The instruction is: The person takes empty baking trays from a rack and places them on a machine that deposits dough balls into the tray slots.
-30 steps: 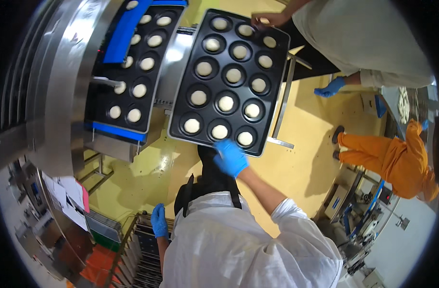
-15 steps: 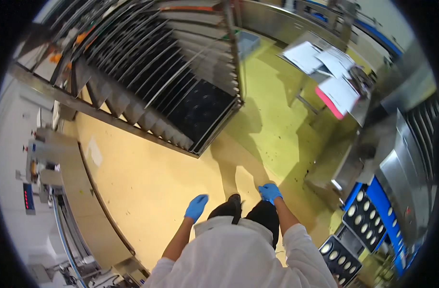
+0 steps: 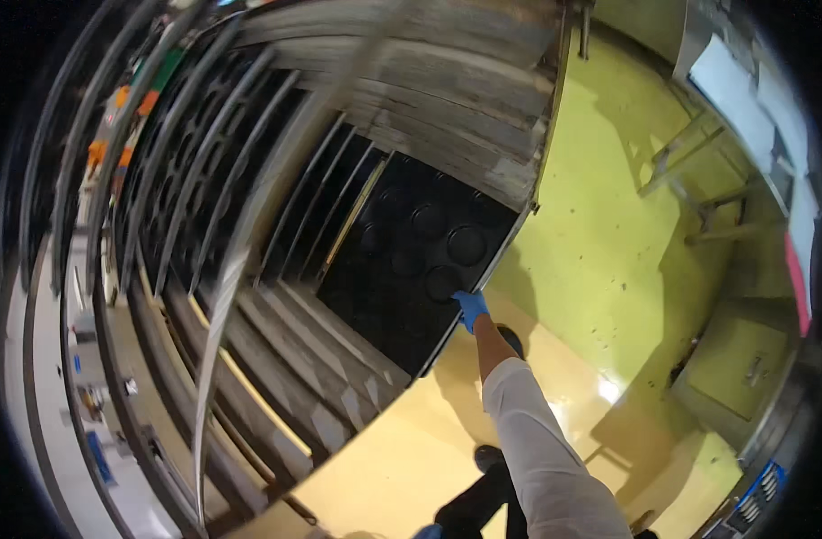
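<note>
The black baking tray with round moulds sat in a low slot of the tall metal rack, at the middle of the view, its moulds showing dark. Your right hand, in a blue glove, was on the tray's near right corner, at the rack's open edge; the fingers pointed toward the tray, and I could not tell whether they gripped the rim or only pressed against it. Your right arm in a white sleeve ran up to it from the lower edge. Your left hand showed only as a sliver of blue glove at the bottom edge, well apart from the right one; its state could not be told.

The rack's slanted metal runners filled the left and near part of the view. The yellow floor lay to the right of the rack. A metal frame with legs stood at the far right, and a grey metal cabinet was near right.
</note>
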`<action>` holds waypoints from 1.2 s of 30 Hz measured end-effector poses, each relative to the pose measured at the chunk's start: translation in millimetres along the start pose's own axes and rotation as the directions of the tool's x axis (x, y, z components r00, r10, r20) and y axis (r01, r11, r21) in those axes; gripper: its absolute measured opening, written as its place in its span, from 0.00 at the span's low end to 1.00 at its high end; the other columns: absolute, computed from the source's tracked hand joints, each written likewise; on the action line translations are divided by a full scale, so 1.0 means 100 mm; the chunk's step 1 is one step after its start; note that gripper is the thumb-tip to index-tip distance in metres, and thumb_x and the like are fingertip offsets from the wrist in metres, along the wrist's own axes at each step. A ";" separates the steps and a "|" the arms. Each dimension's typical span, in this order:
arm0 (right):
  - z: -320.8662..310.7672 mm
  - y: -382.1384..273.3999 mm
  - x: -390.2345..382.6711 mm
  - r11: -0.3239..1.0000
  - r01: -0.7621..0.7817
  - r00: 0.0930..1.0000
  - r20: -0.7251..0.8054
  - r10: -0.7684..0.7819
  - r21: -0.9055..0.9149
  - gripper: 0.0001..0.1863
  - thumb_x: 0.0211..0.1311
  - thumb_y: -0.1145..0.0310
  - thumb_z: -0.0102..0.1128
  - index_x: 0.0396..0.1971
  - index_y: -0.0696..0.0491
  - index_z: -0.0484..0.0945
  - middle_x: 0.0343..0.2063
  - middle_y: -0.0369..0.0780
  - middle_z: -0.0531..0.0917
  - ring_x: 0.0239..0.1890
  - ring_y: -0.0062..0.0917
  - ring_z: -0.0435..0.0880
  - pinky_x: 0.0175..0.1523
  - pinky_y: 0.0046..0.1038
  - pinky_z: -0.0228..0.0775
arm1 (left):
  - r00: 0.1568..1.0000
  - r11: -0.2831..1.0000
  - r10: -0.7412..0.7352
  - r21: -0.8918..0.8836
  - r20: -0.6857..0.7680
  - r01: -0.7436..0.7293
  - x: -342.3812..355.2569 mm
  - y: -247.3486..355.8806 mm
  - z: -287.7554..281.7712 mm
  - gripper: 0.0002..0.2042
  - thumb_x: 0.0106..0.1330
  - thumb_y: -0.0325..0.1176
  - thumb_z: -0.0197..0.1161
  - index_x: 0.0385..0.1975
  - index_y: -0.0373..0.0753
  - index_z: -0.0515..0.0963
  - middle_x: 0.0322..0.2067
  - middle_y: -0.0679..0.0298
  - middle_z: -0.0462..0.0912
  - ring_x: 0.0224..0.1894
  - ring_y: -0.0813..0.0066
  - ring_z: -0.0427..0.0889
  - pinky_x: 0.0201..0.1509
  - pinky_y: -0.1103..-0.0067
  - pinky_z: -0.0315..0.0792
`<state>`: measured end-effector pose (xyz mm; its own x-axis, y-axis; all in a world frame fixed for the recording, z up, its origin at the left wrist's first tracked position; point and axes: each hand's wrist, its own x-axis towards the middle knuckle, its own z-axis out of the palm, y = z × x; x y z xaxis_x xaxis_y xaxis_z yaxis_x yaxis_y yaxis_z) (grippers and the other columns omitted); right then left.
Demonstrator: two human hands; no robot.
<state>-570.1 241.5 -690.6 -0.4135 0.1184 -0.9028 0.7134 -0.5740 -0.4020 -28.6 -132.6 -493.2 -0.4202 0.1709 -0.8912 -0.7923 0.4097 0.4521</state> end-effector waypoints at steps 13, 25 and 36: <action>-1.33 0.75 -0.88 0.900 0.154 0.987 -0.022 -0.158 0.407 0.21 0.42 0.87 0.52 0.41 0.56 0.73 0.27 0.38 0.78 0.23 0.21 0.76 0.23 0.24 0.67 | 0.982 0.716 -0.187 -0.689 -0.034 0.112 1.05 1.87 -0.41 0.20 0.65 0.37 0.55 0.57 0.43 0.67 0.49 0.61 0.76 0.44 0.69 0.77 0.46 0.75 0.71; -1.05 -0.20 -5.39 0.714 0.255 0.680 -0.403 -0.612 -0.653 0.38 0.41 0.65 0.64 0.56 0.60 0.63 0.34 0.47 0.82 0.34 0.38 0.83 0.41 0.31 0.75 | 0.894 0.896 -0.404 0.279 0.196 0.344 1.28 2.06 0.84 0.31 0.60 0.55 0.51 0.52 0.32 0.71 0.51 0.46 0.73 0.55 0.54 0.72 0.56 0.67 0.67; -1.15 -0.79 -6.68 0.252 -0.021 0.525 -0.225 -0.821 -0.968 0.31 0.45 0.68 0.58 0.50 0.66 0.61 0.37 0.56 0.76 0.33 0.46 0.82 0.36 0.41 0.77 | 0.639 0.834 -0.275 0.509 0.718 -0.213 -0.38 2.31 2.76 0.30 0.65 0.50 0.48 0.56 0.27 0.63 0.58 0.45 0.64 0.61 0.54 0.64 0.62 0.68 0.58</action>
<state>-285.4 300.8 -72.8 -0.6753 0.7157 -0.1780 0.7357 0.6370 -0.2299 -73.6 203.2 -365.4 0.2674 0.6401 -0.7203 -0.3467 0.7613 0.5479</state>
